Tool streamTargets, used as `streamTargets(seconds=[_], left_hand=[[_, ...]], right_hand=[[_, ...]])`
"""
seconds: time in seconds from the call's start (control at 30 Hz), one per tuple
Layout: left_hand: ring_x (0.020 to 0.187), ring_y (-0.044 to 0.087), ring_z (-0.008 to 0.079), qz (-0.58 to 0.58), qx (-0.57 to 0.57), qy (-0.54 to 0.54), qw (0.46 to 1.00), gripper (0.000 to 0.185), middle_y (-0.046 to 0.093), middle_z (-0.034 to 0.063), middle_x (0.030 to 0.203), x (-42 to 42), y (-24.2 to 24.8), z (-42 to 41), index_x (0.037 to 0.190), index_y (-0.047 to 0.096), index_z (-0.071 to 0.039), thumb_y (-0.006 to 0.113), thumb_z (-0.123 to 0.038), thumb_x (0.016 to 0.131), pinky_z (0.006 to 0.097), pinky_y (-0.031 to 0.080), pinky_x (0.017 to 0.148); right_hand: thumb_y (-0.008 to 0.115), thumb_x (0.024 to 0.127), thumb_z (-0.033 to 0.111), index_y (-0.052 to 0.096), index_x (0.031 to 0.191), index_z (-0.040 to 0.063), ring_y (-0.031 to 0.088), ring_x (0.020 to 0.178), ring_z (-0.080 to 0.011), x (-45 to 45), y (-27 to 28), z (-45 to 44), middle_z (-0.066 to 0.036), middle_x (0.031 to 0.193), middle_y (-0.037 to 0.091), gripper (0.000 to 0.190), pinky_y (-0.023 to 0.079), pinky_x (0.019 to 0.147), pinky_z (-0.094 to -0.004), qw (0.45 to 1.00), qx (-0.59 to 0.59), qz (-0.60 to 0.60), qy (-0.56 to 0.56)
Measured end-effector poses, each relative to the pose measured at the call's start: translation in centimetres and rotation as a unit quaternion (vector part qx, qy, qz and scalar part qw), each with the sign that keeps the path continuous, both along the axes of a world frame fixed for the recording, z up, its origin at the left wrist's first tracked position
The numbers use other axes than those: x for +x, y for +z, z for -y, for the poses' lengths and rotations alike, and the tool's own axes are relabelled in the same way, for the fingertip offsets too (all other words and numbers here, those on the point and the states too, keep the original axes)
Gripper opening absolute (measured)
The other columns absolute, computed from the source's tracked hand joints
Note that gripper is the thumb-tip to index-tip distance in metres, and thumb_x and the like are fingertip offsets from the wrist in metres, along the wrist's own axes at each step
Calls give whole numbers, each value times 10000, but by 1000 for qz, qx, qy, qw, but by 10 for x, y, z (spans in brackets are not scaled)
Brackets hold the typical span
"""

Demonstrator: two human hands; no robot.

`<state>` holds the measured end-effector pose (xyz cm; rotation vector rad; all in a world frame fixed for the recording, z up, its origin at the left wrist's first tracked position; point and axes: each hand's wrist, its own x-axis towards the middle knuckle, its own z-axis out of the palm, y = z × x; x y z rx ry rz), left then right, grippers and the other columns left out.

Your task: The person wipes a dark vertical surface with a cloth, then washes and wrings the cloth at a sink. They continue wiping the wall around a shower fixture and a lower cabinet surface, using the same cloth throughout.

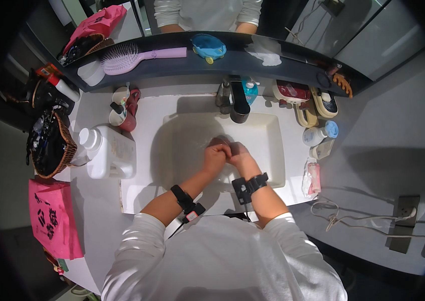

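My left hand [216,156] and my right hand [240,152] meet over the white sink basin [272,150], below the spout of the black faucet [239,109]. The left fingers are curled and touch the right hand. Something reddish-brown shows at the fingertips, but I cannot tell whether it is a held object or shaded fingers. The right palm and fingers are partly hidden in shadow. Around each wrist is a black strap carrying a small device. Water appears to lie in the basin, though glare blurs it.
Left of the basin stand a white plastic jug [112,152], a red cup [124,121] with toothbrushes and a wicker basket [61,146]. A blue pump bottle [250,92] is behind the faucet. Brushes and bottles [313,136] line the right side. A shelf [159,67] holds a lilac hairbrush [122,62].
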<state>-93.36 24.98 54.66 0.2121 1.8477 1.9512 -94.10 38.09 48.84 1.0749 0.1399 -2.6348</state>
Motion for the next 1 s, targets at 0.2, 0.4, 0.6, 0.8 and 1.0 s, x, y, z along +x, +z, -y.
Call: streamTargets(seconds=[0.2,0.4,0.6,0.8,1.0], left_hand=[[718,524,223,-644,-40,-209,735,145,497,-17,622,-1,15,8,542,493,-147,630,-142,591,333,464,698],[791,580,213,-699,-162,-401,569,129,547,-3,669,-17,-6,14,579,576,-145,619,-241,653,385,482,747],[931,629,302,-495,-225,-352,762,167,666,140,902,-24,-26,7,808,689,-52,587,-184,822,430,451,899],[1020,598,267,-339,-346,-366,795,221,652,121,1022,-27,-60,2,974,654,-94,601,-287,879,390,430,914],[1236,474,236,-284,-142,-374,871,393,542,93,1297,-25,-160,-12,1247,539,-136,587,-356,925,383,332,1061]], right_hand=[[421,943,30,515,812,99,426,614,-138,-12,74,-9,-8,692,455,176,389,570,-269,917,141,-165,334],[439,779,48,503,670,86,423,612,-130,-35,122,8,-19,649,439,133,305,506,-269,666,403,-237,581],[542,767,69,649,793,48,625,711,-283,-36,93,40,-132,767,633,112,488,633,-377,240,750,-399,470],[541,909,153,717,1092,51,670,1048,-354,-34,89,74,-192,1145,683,274,555,842,-464,228,763,-133,590],[516,896,144,734,1004,48,687,998,-339,-33,82,79,-178,1072,708,262,540,856,-433,229,771,-78,589]])
